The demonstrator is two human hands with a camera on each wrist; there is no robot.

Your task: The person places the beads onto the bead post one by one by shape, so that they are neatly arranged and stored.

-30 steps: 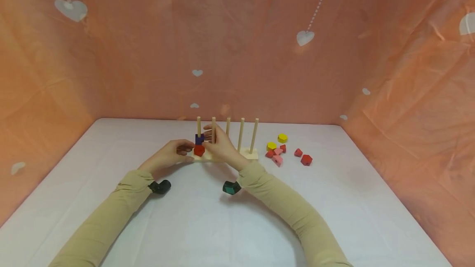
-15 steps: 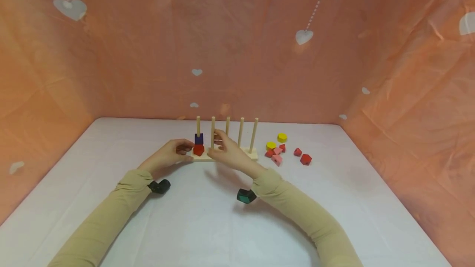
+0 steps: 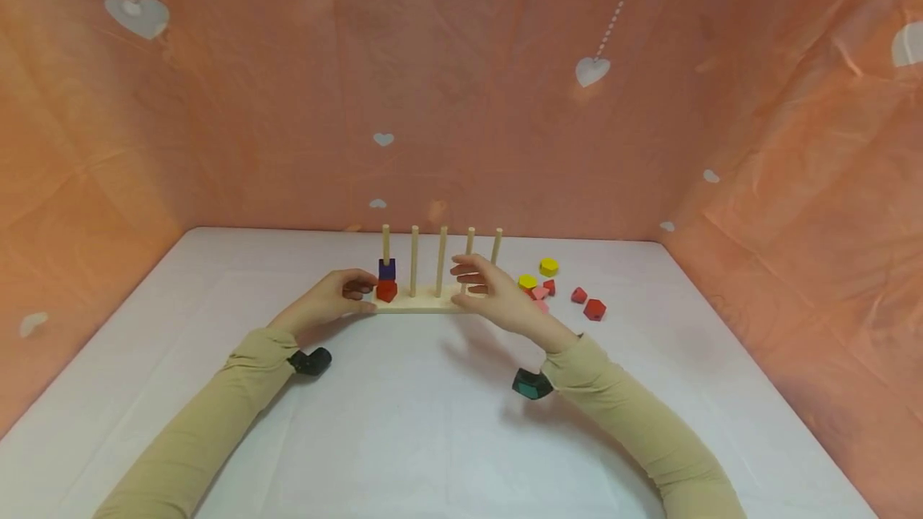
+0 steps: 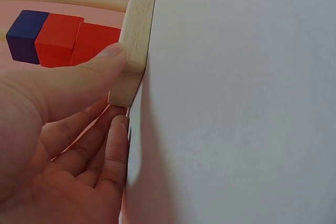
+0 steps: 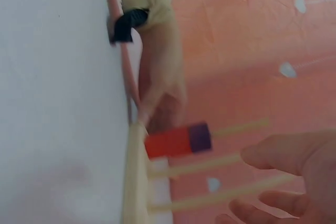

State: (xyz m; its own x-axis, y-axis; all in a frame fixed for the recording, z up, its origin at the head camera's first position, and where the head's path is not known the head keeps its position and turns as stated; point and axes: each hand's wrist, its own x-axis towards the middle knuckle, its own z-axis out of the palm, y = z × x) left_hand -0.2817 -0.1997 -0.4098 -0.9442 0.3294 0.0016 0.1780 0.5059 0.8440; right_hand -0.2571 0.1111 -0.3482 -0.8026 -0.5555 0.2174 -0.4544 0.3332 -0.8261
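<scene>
A pale wooden peg stand [image 3: 418, 304] with several upright pegs stands near the table's far side. Its leftmost peg carries two red blocks [image 4: 60, 40] with a dark blue block [image 3: 387, 269] on top. At the stand's left end, my left hand [image 3: 328, 299] holds the base. The left wrist view shows its thumb [image 4: 105, 66] against one face and the fingers around the end. My right hand [image 3: 501, 295] hovers in front of the right-hand pegs, fingers loosely spread, with nothing in its grasp. It partly hides those pegs and the base.
Right of the stand lie loose beads: yellow hexagonal ones [image 3: 549, 267], pink ones [image 3: 541, 293] and red ones [image 3: 594, 310], some partly behind my right hand. Orange cloth [image 3: 447, 102] with white hearts hangs behind the white table [image 3: 404, 423].
My right hand has drawn away from the blue block on the leftmost peg and moved right along the stand, toward the loose beads. My left hand has stayed on the base.
</scene>
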